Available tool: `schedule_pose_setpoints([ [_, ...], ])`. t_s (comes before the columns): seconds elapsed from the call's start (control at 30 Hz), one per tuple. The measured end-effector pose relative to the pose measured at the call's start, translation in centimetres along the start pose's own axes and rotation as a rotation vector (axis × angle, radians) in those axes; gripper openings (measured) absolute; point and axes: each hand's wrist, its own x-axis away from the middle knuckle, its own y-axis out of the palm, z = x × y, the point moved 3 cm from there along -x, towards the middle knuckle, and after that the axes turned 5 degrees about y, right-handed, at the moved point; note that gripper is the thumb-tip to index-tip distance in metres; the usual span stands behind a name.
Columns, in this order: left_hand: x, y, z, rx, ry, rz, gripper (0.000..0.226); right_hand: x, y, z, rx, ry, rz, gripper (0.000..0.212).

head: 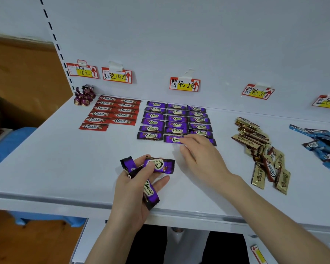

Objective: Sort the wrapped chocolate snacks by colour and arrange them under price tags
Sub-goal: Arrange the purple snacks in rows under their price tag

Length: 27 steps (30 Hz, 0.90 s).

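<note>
Purple snacks (160, 165), a small bunch, clutched in left hand (139, 180) over shelf (65, 168) front. Right hand (200, 155) released, fingers straight, tips touching front row of purple grid (154, 121) just beyond. Red rows (114, 111) well left of the grip; gold pile (261, 149) and blue pile (324, 143) off to its right. Price tags (184, 84) on back wall, above the rows.

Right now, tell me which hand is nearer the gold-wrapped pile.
Right. The right hand rests at the purple rows, left of the gold-wrapped pile; the left hand is farther left, holding purple snacks.
</note>
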Motion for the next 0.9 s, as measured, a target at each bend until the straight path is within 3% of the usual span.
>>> schedule_pose_setpoints([
  [0.13,0.3,-0.5,1.0,-0.022,0.092,0.0,0.019,1.4,-1.2,-2.1,-0.6,0.147,-0.001,0.022],
  [0.2,0.4,-0.4,1.5,-0.027,0.131,-0.012,0.023,2.4,-1.5,-3.3,-0.731,0.163,-0.031,0.012],
  [0.23,0.5,-0.2,1.7,-0.021,0.142,-0.027,0.027,2.8,-1.6,-3.8,-0.753,0.16,-0.045,0.005],
  [0.3,0.8,0.0,1.9,-0.002,0.148,-0.046,0.032,3.6,-1.6,-4.5,-0.788,0.171,-0.023,0.014],
  [0.47,1.5,0.1,2.1,0.026,0.166,-0.025,0.024,4.5,-1.9,-4.9,-0.931,0.258,0.066,0.015],
  [0.9,2.6,-0.7,2.2,-0.091,0.141,-0.03,0.008,6.1,-1.3,-5.8,-1.013,0.369,-0.109,0.005],
])
